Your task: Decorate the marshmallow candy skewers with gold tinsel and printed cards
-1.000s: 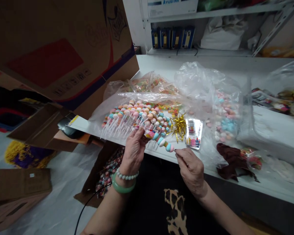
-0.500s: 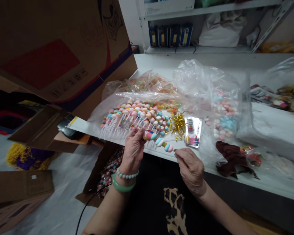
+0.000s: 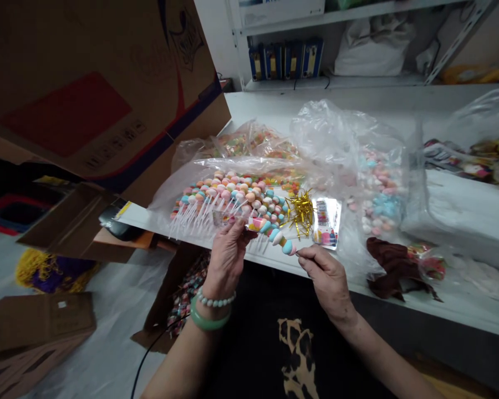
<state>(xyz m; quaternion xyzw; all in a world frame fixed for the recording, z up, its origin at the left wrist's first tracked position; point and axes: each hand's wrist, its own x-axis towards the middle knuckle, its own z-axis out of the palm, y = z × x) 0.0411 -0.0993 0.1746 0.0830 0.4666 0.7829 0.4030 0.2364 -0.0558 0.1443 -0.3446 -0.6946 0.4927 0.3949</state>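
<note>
Between my hands, over the table's front edge, is a candy skewer [image 3: 278, 238] of pastel pink, blue and white marshmallow pieces. My left hand [image 3: 227, 255] is closed in a pinch on a small printed plastic wrapper [image 3: 255, 223], which covers the skewer's left end. At the other end, the fingers of my right hand [image 3: 326, 280] are closed on its thin stick. Beyond them lies a pile of candy skewers [image 3: 237, 191] with white sticks pointing towards me. Gold twist ties [image 3: 301, 213] and a stack of printed wrappers [image 3: 327, 221] lie to its right.
Clear bags of gummy candy [image 3: 270, 138] and marshmallows [image 3: 382, 194] stand behind. A brown cloth [image 3: 386, 269] lies near the table's right front edge. A large cardboard box [image 3: 108, 94] rises at left. Below the table, an open box holds wrapped candy [image 3: 189, 296].
The wrapper now covers the skewer's left end more visibly, its printed part sticking out past my left fingers on both sides. Both hands keep nearly the same places.
</note>
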